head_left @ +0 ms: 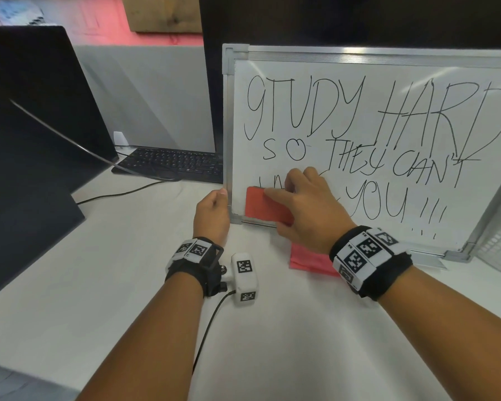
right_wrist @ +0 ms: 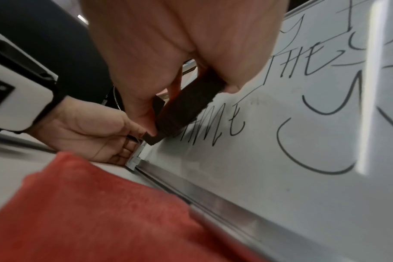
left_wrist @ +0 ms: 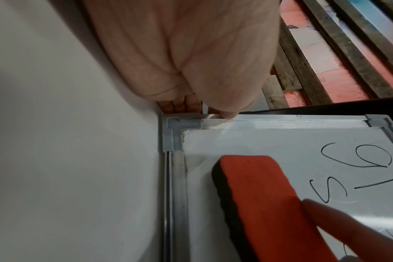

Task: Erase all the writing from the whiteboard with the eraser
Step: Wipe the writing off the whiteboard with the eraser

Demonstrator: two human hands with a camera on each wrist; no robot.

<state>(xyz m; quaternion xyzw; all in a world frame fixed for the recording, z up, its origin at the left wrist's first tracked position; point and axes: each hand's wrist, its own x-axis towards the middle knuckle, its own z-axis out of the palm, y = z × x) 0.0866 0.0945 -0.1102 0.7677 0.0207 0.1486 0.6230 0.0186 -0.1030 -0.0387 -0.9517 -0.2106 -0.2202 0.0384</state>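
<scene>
Red-backed and light, the eraser [head_left: 261, 205] sits flat against the whiteboard [head_left: 359, 134] at its lower-left corner, gripped by its long edges in our right hand [head_left: 304, 206]; our left hand [head_left: 211, 212] clasps the frame, steadying a board likely to slide.

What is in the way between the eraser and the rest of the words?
Nothing visible. The right hand holds the eraser flat on the whiteboard at its lower left corner, and the writing above and right lies open.
</scene>
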